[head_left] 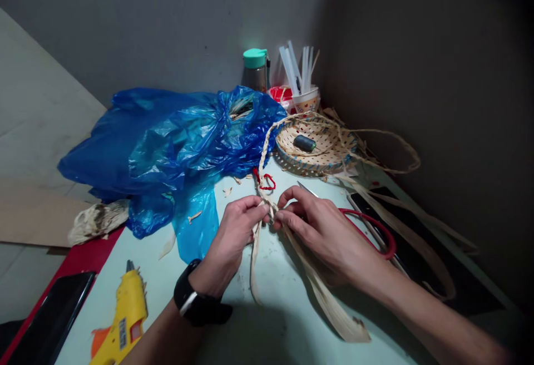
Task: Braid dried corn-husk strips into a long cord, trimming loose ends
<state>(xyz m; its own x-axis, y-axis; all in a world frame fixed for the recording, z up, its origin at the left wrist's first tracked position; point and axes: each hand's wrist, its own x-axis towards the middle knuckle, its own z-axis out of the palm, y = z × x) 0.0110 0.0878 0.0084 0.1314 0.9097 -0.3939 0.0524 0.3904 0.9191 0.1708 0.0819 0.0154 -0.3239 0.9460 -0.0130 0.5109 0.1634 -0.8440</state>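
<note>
My left hand and my right hand meet at the middle of the pale green table. Both pinch the loose end of a braid of dried straw strips that runs back toward a flat woven basket tray. Unbraided flat strips hang from my fingers toward me across the table. A red twisted tie is wrapped on the braid just behind my fingers. A black watch sits on my left wrist.
A crumpled blue plastic bag fills the left back. A yellow glue gun lies front left beside a dark phone. Red-handled scissors lie under my right hand. A cup of glue sticks and a green-capped bottle stand by the wall.
</note>
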